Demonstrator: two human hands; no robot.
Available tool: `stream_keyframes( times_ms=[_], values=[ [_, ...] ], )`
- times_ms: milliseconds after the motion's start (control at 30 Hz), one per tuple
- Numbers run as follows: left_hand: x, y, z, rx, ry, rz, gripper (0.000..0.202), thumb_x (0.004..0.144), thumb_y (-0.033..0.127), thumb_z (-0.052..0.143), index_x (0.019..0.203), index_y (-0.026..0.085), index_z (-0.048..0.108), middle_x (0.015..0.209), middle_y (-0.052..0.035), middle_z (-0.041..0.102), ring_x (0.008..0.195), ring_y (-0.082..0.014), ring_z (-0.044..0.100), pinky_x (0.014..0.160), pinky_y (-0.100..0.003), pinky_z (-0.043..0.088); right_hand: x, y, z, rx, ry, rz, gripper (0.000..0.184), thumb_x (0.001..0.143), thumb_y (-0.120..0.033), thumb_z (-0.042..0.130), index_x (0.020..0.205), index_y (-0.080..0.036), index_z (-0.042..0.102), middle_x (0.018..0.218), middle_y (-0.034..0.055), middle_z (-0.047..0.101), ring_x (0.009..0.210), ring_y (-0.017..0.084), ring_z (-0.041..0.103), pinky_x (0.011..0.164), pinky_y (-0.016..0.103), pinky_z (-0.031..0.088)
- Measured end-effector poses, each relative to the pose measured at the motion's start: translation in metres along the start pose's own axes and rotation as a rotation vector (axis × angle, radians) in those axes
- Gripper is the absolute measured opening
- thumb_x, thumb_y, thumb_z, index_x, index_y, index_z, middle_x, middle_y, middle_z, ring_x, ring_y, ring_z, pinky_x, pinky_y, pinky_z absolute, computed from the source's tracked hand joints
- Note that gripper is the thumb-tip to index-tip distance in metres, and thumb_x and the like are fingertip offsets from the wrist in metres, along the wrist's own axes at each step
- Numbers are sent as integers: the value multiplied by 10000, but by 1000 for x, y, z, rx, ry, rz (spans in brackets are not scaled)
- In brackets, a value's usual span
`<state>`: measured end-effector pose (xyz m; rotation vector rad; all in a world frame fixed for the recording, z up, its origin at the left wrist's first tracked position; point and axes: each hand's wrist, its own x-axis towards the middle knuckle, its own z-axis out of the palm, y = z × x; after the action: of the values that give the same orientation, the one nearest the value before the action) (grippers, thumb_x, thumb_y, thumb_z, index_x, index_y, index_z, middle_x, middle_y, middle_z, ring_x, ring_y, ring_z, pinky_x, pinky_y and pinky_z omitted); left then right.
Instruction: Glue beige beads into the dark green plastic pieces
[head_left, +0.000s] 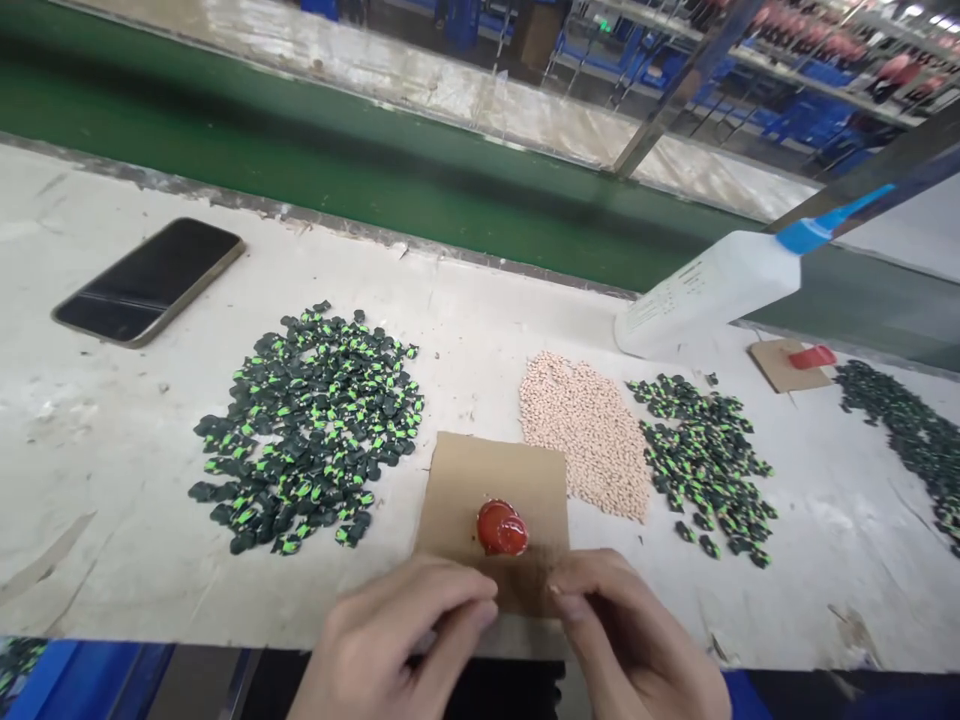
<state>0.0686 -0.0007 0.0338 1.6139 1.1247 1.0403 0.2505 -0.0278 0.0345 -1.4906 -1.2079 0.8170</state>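
Note:
My left hand (397, 640) is at the front edge of the table, its thumb and index finger pressed together; whatever is in that pinch is hidden or too small to name. Opposite it, my right hand (637, 635) also pinches, with perhaps a tiny pale speck at the fingertips that I cannot make out. Both hands hover at the near edge of a square of brown cardboard (465, 480). A small red cap-like piece (501, 528) with a glossy top sits on the cardboard, just beyond my fingertips.
Small black-and-green pieces lie in a left heap (315, 430) and a right heap (705, 460). Between them spreads a patch of pinkish beads (585, 430). A white bottle (705, 295) with a blue nozzle leans behind. Also there: a phone (150, 280) and another cardboard piece (776, 368).

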Motion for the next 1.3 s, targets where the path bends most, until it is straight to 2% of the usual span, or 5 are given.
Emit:
stream_keyframes(
  times_ms=[200,800,933,1067,1300],
  values=[
    [3,-14,-3,155,-24,88,347,983,-4,553,1211,245,632,1069,-17,791,909,-114,774,876,-149,585,9,10,2,-128,-41,-91,139,994,-179,653,919,-252,745,901,61,763,840,209,719,735,300,593],
    [9,-7,-1,127,106,21,212,946,66,615,1026,231,723,907,27,818,739,-105,783,770,-129,609,11,12,-4,-257,-116,-180,212,951,-70,656,982,-267,727,920,31,761,815,175,730,732,255,601],
    [7,0,-1,17,100,-40,279,934,72,647,1062,283,778,986,25,797,840,-105,776,803,-126,607,12,2,-9,-103,-72,-16,158,984,-152,664,926,-283,731,829,6,726,754,152,701,682,220,594],
    [11,12,6,-301,85,-229,276,881,104,714,1027,322,801,866,39,819,698,-124,786,658,-143,647,11,-8,-15,231,-143,226,100,989,-297,711,893,-295,737,771,-20,679,659,113,665,637,192,588],
    [16,30,17,-626,68,-567,52,800,325,866,788,278,847,676,6,785,603,-183,768,608,-255,685,4,-14,-14,434,-172,278,81,951,-269,762,921,-337,794,992,18,818,844,156,794,746,217,663]
  ],
)
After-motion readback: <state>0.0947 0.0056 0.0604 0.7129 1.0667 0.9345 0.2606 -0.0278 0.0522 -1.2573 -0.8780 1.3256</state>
